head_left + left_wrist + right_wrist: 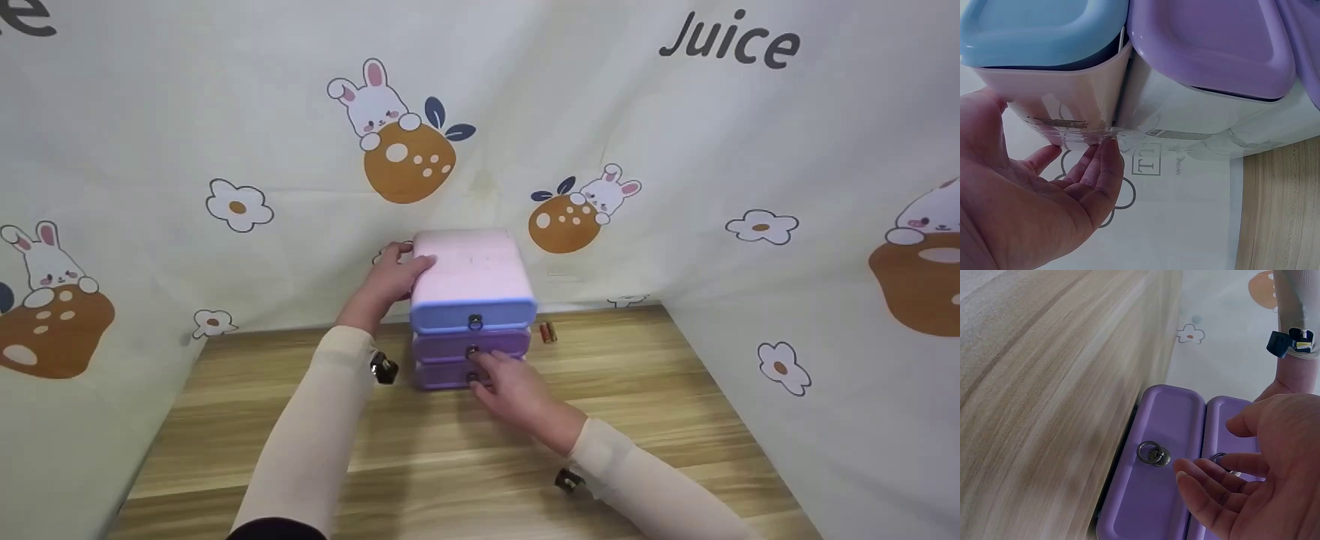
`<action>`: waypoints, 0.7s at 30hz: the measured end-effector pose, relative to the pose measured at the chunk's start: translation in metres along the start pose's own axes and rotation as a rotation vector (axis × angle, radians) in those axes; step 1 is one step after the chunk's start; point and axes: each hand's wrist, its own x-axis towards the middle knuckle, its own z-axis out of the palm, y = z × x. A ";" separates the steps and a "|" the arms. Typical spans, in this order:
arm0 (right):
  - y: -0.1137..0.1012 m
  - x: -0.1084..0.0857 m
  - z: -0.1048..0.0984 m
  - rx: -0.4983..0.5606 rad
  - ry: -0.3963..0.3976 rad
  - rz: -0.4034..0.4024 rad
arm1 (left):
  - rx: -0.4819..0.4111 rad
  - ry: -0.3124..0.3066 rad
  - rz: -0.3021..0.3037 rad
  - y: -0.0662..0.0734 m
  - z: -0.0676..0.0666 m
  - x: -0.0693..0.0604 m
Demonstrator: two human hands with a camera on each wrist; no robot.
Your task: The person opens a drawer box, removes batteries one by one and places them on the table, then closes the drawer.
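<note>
A small drawer unit with a pink top (472,266) stands against the back wall. Its front has a blue drawer (442,319) above a middle purple drawer (439,348) and a bottom purple drawer (1145,500), all with ring pulls. My left hand (390,279) holds the unit's upper left side, thumb on the top; in the left wrist view its curled fingers rest against the pink side (1067,104). My right hand (1258,472) is in front of the purple drawers, thumb apart, one fingertip at the middle ring pull, partly hiding it. The bottom ring (1149,452) lies beside the other fingertips.
Two small batteries (549,332) lie on the wooden table (645,390), just right of the unit. Printed cloth walls (292,262) enclose the table at the back and both sides. Wood surface extends in front of the unit.
</note>
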 end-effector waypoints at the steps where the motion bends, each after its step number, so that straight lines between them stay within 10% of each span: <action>1: 0.000 0.000 0.000 0.002 -0.005 0.006 | -0.005 0.001 0.005 0.000 0.000 0.000; 21: 0.001 0.004 0.001 0.099 -0.032 0.057 | -0.021 0.005 0.018 -0.002 0.000 0.001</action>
